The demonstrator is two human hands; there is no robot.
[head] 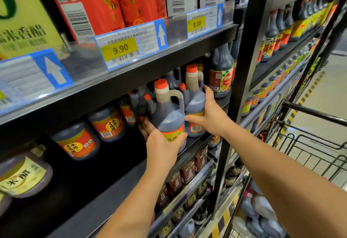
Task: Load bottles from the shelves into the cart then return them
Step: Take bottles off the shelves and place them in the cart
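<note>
On the shelf edge, one yellow price tag reads 9.90 and a second price tag reads 8.00, each beside a white up-arrow on blue (the small print and barcodes around them are too fine to read). A yellow-green box at top left shows 米香醋. A pale-labelled bottle at lower left shows 米醋, and the dark bottle in the left hand shows 陈醋.

Two bottles on shelf, cart right.

Arms outstretched, left hand gripping, right hand gripping
</note>
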